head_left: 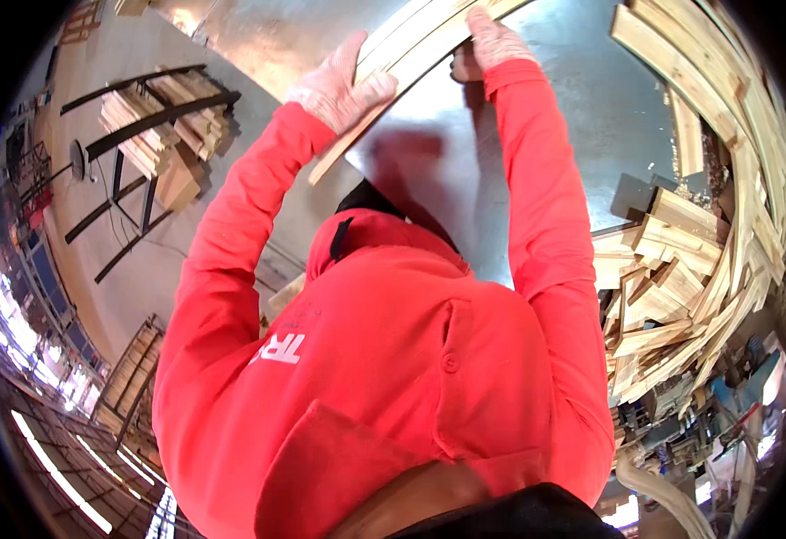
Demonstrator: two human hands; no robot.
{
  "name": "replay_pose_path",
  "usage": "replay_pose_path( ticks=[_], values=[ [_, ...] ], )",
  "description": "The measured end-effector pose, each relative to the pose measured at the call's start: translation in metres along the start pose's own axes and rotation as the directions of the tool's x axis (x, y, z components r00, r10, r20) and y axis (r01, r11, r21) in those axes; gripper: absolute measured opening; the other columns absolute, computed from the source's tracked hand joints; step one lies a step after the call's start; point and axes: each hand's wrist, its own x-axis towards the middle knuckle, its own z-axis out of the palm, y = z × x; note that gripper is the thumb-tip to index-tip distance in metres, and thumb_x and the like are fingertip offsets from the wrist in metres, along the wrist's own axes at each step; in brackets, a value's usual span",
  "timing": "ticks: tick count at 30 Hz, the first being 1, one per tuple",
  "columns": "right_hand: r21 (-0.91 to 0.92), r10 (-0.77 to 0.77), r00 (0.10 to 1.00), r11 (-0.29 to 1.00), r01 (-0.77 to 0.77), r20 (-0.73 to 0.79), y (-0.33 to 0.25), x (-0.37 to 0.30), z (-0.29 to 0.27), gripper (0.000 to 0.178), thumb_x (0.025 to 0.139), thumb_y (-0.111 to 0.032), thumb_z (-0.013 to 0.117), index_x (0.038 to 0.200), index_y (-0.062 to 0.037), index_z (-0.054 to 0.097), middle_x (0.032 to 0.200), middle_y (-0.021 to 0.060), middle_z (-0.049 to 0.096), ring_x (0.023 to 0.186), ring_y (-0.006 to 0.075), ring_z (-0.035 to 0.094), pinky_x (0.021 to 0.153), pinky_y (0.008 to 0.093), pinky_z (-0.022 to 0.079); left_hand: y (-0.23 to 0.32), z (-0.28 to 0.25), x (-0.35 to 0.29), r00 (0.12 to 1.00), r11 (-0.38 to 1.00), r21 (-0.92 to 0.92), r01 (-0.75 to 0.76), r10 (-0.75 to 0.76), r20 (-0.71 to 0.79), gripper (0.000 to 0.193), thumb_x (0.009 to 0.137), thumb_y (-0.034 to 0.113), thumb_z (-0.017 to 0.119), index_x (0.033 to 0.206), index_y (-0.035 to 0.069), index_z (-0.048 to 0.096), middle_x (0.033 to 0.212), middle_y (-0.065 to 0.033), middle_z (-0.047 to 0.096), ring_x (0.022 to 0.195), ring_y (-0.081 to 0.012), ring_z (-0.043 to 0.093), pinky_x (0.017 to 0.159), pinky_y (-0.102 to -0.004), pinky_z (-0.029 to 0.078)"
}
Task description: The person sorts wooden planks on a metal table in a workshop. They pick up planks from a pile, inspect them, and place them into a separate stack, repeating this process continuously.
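Long pale wooden boards point(430, 47) lie side by side across the top of the view, slanting from lower left to upper right over a shiny metal tabletop point(555, 117). My left hand point(339, 87), in what looks like a light glove, grips the boards near their left end, its thumb on top. Farther right, my right hand point(493, 43) holds their near edge, with fingers over the top and part of the hand below. The boards' far ends run out of view. Red sleeves cover both my arms.
Long planks point(680, 67) are stacked along the right, above a heap of short wood offcuts point(671, 278). A dark metal rack point(164, 108) carrying stacked wood stands on the floor at left. A wooden pallet-like frame point(130, 377) is lower left.
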Motion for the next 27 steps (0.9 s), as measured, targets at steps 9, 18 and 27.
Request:
replay_pose_path(
  ticks=[9,18,27],
  values=[
    [0.383,-0.281,0.950,0.869,0.313,-0.140,0.044,-0.014,0.020,0.045,0.096,-0.041,0.053,0.113,0.0004,0.059,0.099,0.0143,0.068,0.080,0.0239,0.066,0.074,0.0375,0.056,0.039,-0.004,-0.011,0.998,0.910,0.408,0.065,-0.053,-0.042,0.100,0.067,0.048,0.074,0.145,0.006,0.029,0.127,-0.0224,0.054,0.122,-0.0402,0.051,0.100,-0.0452,0.044],
    [0.288,-0.230,0.948,0.913,0.288,-0.220,0.057,-0.077,0.078,0.065,0.097,-0.050,0.050,0.139,0.0009,0.045,0.115,0.0130,0.065,0.102,0.0244,0.061,0.094,0.0320,0.047,-0.055,-0.006,0.023,0.902,0.282,-0.880,0.382,0.094,0.421,0.070,0.082,0.047,0.063,0.131,-0.003,0.053,0.120,-0.0262,0.062,0.110,-0.0325,0.062,0.095,-0.0387,0.047],
    [-0.520,-0.217,0.973,0.842,0.145,-0.079,0.018,-0.110,0.106,0.074,0.095,-0.050,0.044,0.151,-0.0045,0.026,0.136,0.0274,0.048,0.125,0.0411,0.048,0.106,0.0436,0.038,0.039,-0.071,0.038,0.929,0.956,-0.011,0.293,-0.282,0.238,0.074,0.086,0.062,0.051,0.136,0.007,0.051,0.127,-0.0248,0.058,0.115,-0.0387,0.057,0.096,-0.0452,0.043]
  ],
)
